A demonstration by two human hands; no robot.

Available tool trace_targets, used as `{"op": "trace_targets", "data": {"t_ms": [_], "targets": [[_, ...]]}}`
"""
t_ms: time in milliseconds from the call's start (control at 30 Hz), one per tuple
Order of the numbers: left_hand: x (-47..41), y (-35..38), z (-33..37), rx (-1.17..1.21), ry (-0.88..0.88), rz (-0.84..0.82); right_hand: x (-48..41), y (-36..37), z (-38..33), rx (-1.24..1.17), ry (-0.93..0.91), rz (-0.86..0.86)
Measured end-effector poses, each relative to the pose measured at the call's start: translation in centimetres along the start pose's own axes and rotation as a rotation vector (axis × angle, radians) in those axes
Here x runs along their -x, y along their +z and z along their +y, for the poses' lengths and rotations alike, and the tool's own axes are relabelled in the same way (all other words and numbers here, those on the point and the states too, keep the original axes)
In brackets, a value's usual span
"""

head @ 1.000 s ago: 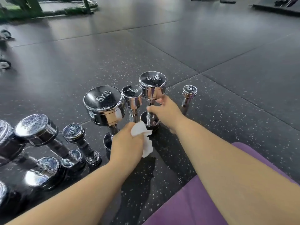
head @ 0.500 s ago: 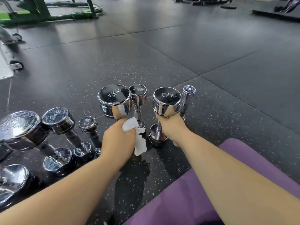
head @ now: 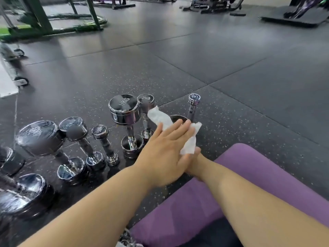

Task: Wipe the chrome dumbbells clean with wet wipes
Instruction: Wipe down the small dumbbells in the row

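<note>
Chrome 5KG dumbbell (head: 124, 111) upright on black speckled rubber floor (head: 240, 120); slimmer chrome dumbbell (head: 146, 102) just right, tiny chrome 1KG dumbbell (head: 194, 104) further right — white wet wipe (head: 164, 120) btwn them, under left hand (head: 165, 154). Purple mat (head: 258, 175) nearest, right.

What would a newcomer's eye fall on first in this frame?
The left hand, fingers straight, presses a white wet wipe over a dumbbell at centre, whose rim barely shows. Just left stands the gleaming upright 5KG dumbbell, with more chrome dumbbells leaning along the left edge. A purple mat fills the lower right.
</note>
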State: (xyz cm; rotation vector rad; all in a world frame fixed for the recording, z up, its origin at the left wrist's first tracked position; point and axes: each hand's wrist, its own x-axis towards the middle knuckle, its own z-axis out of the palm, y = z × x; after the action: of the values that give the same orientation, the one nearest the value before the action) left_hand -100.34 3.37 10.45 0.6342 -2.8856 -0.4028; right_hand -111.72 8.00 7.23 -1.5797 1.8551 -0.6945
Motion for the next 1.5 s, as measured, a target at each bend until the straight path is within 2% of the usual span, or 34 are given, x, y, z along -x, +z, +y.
{"op": "trace_targets", "data": {"t_ms": [67, 167, 233, 300, 400, 467, 500, 567, 667, 700, 800, 867, 967, 1033, 1133, 1200, 1300, 1367, 1433, 1500], "targets": [[-0.9, 0.3, -0.1, -0.038, -0.016, 0.032, 0.0, -0.3, 1.3, 0.02, 0.015, -0.013], [-2.4, -0.3, -0.1, -0.01, -0.1, 0.148, 0.4, -1.4, 3.1, 0.101, 0.239, -0.023], [-2.6, -0.6, -1.2, 0.032, -0.173, 0.169, 1.1, -2.5, 2.9, -0.199, 0.374, 0.116], [-1.5, -0.2, -1.8, 0.016, -0.23, 0.16, 1.6, -3.4, 1.9, -0.653, 0.439, 0.291], [0.0, 0.3, -0.9, -0.099, -0.112, 0.1, 1.1, -3.1, 0.8, -1.157, 0.495, 0.5], [-0.8, 0.0, -0.1, -0.073, -0.084, 0.104, 1.1, -2.0, -0.4, -1.412, 0.48, 0.557], [-1.7, -0.2, -0.1, -0.045, -0.097, 0.116, 1.1, -1.5, -0.7, -1.472, 0.472, 0.563], [-2.9, -0.7, -0.1, 0.112, -0.189, 0.162, 1.4, -0.6, -0.7, -1.443, 0.5, 0.563], [-2.8, -1.2, -1.8, 0.506, -0.405, 0.251, 1.0, -1.0, -1.1, -1.463, 0.474, 0.559], [-2.0, -1.4, -1.9, 0.527, -0.424, 0.295, 0.9, -1.1, -1.3, -1.48, 0.452, 0.564], [-0.5, -1.4, -1.1, 0.327, -0.352, 0.449, 0.6, -1.2, -1.9, -1.473, 0.395, 0.559], [-0.7, -1.2, 0.0, 0.239, -0.217, 0.403, 0.7, -1.0, -2.0, -1.451, 0.387, 0.552], [-2.3, -0.7, 0.7, 0.278, -0.15, 0.244, 1.2, -1.7, -1.7, -1.319, 0.33, 0.529], [-3.0, -1.5, 0.5, 0.438, -0.191, 0.338, 1.2, -3.0, -1.5, -1.058, 0.267, 0.524], [-3.2, -2.3, -0.4, 0.839, -0.349, 0.524, 0.9, -5.0, -2.1, -0.592, 0.123, 0.527], [-3.0, -2.3, -1.3, 1.1, -0.462, 0.637, 0.4, -5.1, -2.9, -0.294, 0.01, 0.405], [-2.3, -2.4, -2.6, 1.256, -0.617, 0.751, -0.6, -3.2, -2.9, 0.14, -0.07, 0.238], [-1.7, -1.9, -3.3, 1.319, -0.698, 0.741, -0.1, -2.5, -2.3, 0.211, -0.07, 0.326], [-1.1, -1.1, -3.6, 1.273, -0.722, 0.615, 0.8, -3.2, -1.8, 0.215, -0.01, 0.5], [-1.0, -0.6, -3.2, 1.237, -0.726, 0.488, 0.9, -4.3, -1.6, 0.239, 0.068, 0.556]]}}
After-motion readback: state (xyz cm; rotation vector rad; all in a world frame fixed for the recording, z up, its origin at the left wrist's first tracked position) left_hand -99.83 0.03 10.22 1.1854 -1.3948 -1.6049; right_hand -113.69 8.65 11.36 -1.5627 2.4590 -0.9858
